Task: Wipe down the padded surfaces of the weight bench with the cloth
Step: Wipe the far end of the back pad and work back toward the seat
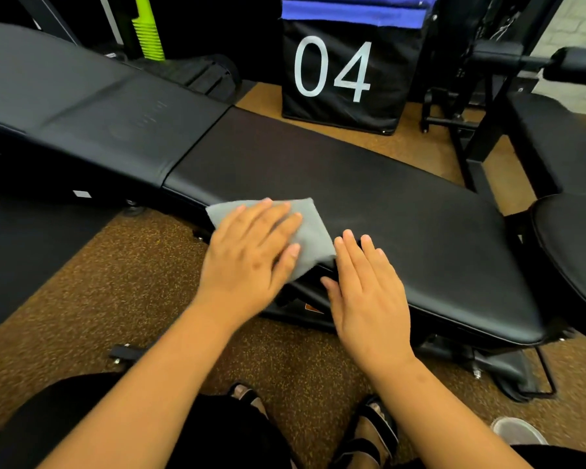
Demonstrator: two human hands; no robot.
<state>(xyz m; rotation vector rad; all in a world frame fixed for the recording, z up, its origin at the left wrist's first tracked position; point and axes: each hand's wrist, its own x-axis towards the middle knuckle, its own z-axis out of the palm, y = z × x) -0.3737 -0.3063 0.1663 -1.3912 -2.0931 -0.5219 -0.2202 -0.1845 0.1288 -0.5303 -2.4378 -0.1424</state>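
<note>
While the long black padded weight bench (369,204) is being wiped in the head view, a folded grey cloth (305,228) is being pressed flat onto the near edge of its seat pad by the left hand (251,252), whose fingers are lying straight and spread over the fabric rather than curled round it. The right hand (366,282) is being rested just beside the cloth on the same edge, fingers straight and nothing being held. For the stroke to be done well, the cloth should probably be kept flat under the whole palm and drawn in overlapping passes along the pad, with the rolled side edge and the seam between seat and raised back pad (92,106) being covered too. How much of the padding is already clean cannot be told from the dark vinyl. Part of the cloth is being hidden under the left hand, the far end of the back pad is being cut off at the frame edge, and the left hand is being slightly blurred.
</note>
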